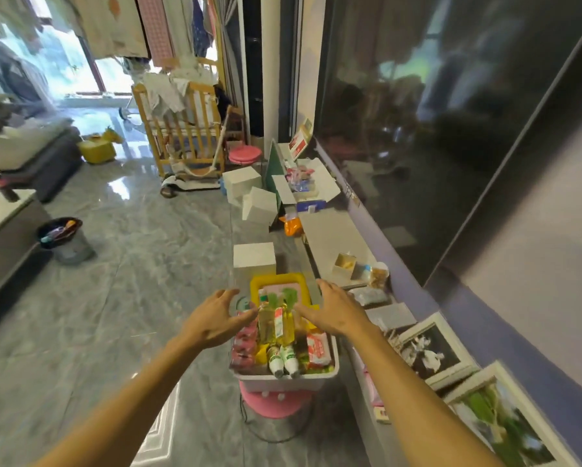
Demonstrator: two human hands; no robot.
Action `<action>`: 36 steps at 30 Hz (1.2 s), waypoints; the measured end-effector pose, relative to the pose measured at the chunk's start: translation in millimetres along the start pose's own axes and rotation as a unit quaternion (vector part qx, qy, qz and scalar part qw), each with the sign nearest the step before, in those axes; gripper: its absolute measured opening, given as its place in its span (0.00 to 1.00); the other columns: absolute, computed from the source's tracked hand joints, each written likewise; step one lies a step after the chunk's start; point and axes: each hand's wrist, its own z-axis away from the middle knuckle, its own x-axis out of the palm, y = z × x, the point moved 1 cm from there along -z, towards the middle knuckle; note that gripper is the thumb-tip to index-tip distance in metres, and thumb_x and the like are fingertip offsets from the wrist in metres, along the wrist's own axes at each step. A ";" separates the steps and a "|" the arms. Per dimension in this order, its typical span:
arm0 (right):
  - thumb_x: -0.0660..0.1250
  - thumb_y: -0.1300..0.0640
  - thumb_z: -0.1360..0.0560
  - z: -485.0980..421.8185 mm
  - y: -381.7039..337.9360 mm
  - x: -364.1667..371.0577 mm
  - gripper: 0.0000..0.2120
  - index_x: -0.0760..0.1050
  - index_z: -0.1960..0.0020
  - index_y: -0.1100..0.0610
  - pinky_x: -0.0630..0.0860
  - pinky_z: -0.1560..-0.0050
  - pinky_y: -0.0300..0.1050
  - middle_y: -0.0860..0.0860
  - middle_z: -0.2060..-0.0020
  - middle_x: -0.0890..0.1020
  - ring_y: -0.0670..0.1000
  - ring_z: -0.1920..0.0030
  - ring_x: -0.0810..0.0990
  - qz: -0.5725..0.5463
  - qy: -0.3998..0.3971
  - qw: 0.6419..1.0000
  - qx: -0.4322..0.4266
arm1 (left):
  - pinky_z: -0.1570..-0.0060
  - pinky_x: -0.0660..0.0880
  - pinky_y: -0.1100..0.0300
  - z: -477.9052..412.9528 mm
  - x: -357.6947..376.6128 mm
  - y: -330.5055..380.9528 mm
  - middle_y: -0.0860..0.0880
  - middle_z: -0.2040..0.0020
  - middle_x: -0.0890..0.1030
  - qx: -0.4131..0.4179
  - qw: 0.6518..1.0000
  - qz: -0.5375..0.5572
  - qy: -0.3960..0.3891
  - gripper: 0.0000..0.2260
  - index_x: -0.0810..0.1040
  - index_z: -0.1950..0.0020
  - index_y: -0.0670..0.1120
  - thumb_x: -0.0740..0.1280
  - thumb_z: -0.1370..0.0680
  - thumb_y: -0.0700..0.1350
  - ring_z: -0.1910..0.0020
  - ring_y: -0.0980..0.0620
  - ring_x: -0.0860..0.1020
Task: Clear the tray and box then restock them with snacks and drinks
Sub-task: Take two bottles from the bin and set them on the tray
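Both bare forearms extended forward, converging. Left hand (215, 320) palm down, fingers spread and lightly bent, thumb pointing inward. Right hand (333, 310) mirrors it, fingers splayed, thumb inward. Neither hand grips anything.

- The storage box (284, 379) was white, and the stool (276, 404) under it was pink.
- The tray (255, 286) had a yellow rim and a pink inside.
- Two tall bottles (276, 326) held clear yellow liquid and had green caps and a red-and-white label.
- Two small bottles (284, 360) were white with green bands.
- One snack packet (318, 350) was red and white.
- The floor (131, 281) was grey, marbled with paler veins.
- The carton (254, 261) was plain white.
- A hanging cloth (155, 25) was pink-checked.
- A framed photo (431, 348) was black-and-white in a white frame.
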 end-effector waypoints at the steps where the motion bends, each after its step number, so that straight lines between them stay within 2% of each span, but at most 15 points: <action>1: 0.63 0.22 0.29 -23.1 6.9 4.4 0.43 0.65 0.22 0.44 0.77 0.33 0.61 0.51 0.25 0.75 0.59 0.30 0.77 -0.001 -0.017 1.000 -0.003 | 0.32 0.75 0.45 -17.4 8.6 2.2 0.45 0.23 0.72 -0.011 1.000 -0.003 -0.007 0.47 0.66 0.20 0.52 0.56 0.29 0.82 0.31 0.44 0.76; 3: 0.60 0.19 0.32 -70.4 25.2 21.9 0.46 0.65 0.22 0.44 0.77 0.34 0.62 0.51 0.25 0.75 0.59 0.30 0.77 0.000 -0.050 0.999 -0.002 | 0.30 0.72 0.41 -50.2 31.4 6.0 0.46 0.24 0.74 -0.027 0.999 -0.015 -0.019 0.46 0.67 0.21 0.53 0.55 0.29 0.82 0.31 0.44 0.76; 6: 0.58 0.18 0.32 -125.5 47.9 53.0 0.52 0.59 0.17 0.48 0.74 0.29 0.63 0.52 0.19 0.68 0.60 0.24 0.72 0.021 -0.082 0.996 0.012 | 0.31 0.72 0.41 -94.9 71.1 6.3 0.46 0.28 0.77 -0.048 0.998 -0.032 -0.035 0.44 0.69 0.22 0.54 0.54 0.29 0.81 0.34 0.44 0.78; 9: 0.62 0.23 0.26 -167.6 70.6 92.0 0.47 0.63 0.19 0.53 0.73 0.30 0.59 0.56 0.22 0.70 0.61 0.25 0.72 0.032 -0.107 0.994 0.018 | 0.32 0.72 0.43 -137.5 115.1 -10.9 0.46 0.29 0.78 -0.079 0.994 -0.043 -0.067 0.43 0.71 0.23 0.53 0.55 0.28 0.80 0.34 0.44 0.78; 12: 0.64 0.25 0.25 -210.2 95.8 143.0 0.39 0.68 0.25 0.51 0.75 0.34 0.57 0.55 0.28 0.75 0.60 0.30 0.75 0.011 -0.115 0.993 0.038 | 0.31 0.68 0.43 -185.4 157.2 -41.7 0.47 0.29 0.77 -0.089 0.991 -0.054 -0.086 0.40 0.71 0.24 0.54 0.58 0.27 0.78 0.33 0.45 0.76; 17: 0.61 0.20 0.31 -282.6 131.8 260.4 0.48 0.60 0.20 0.47 0.76 0.33 0.61 0.53 0.24 0.73 0.59 0.28 0.74 -0.020 -0.113 0.989 0.098 | 0.27 0.64 0.41 -269.5 234.7 -112.6 0.46 0.26 0.74 -0.101 0.987 -0.094 -0.088 0.45 0.69 0.23 0.50 0.58 0.29 0.80 0.27 0.44 0.71; 20: 0.62 0.24 0.27 -316.2 138.3 313.0 0.49 0.59 0.18 0.53 0.68 0.25 0.61 0.54 0.20 0.66 0.60 0.22 0.66 0.015 -0.080 0.992 0.092 | 0.25 0.61 0.40 -314.9 280.3 -150.3 0.46 0.24 0.72 -0.088 0.986 -0.117 -0.080 0.48 0.69 0.23 0.50 0.55 0.31 0.83 0.24 0.44 0.67; 23: 0.59 0.21 0.29 -336.5 143.3 348.0 0.54 0.58 0.17 0.59 0.60 0.21 0.63 0.58 0.20 0.63 0.63 0.22 0.61 0.077 -0.053 0.992 0.089 | 0.24 0.57 0.36 -342.9 317.7 -177.1 0.46 0.25 0.72 -0.071 0.985 -0.131 -0.093 0.51 0.72 0.26 0.52 0.50 0.34 0.86 0.23 0.44 0.64; 27: 0.64 0.22 0.30 -342.4 149.6 373.3 0.53 0.61 0.20 0.59 0.64 0.25 0.60 0.58 0.24 0.65 0.61 0.26 0.65 0.082 -0.005 0.991 0.103 | 0.23 0.52 0.31 -354.7 343.4 -187.9 0.48 0.26 0.74 -0.059 0.986 -0.118 -0.101 0.50 0.74 0.28 0.55 0.52 0.37 0.87 0.22 0.45 0.63; 31: 0.73 0.31 0.32 -342.5 147.2 383.0 0.47 0.66 0.25 0.58 0.65 0.25 0.57 0.56 0.27 0.68 0.59 0.27 0.66 0.025 0.040 0.991 0.123 | 0.23 0.50 0.30 -358.4 347.7 -184.2 0.51 0.32 0.78 -0.058 0.991 -0.095 -0.077 0.43 0.78 0.33 0.57 0.56 0.35 0.85 0.26 0.48 0.69; 33: 0.77 0.35 0.33 -342.9 145.7 385.5 0.46 0.65 0.25 0.58 0.65 0.25 0.55 0.56 0.27 0.69 0.59 0.27 0.66 -0.013 0.038 0.990 0.134 | 0.24 0.51 0.31 -357.9 345.9 -182.4 0.51 0.33 0.78 -0.063 0.992 -0.084 -0.071 0.42 0.78 0.35 0.57 0.57 0.36 0.84 0.27 0.48 0.70; 36: 0.81 0.42 0.32 -341.3 144.0 384.2 0.48 0.61 0.23 0.57 0.68 0.25 0.55 0.57 0.27 0.71 0.59 0.27 0.69 -0.073 0.027 0.986 0.147 | 0.27 0.58 0.35 -355.0 342.3 -180.0 0.52 0.36 0.79 -0.072 0.992 -0.066 -0.075 0.47 0.76 0.36 0.56 0.56 0.41 0.87 0.30 0.48 0.72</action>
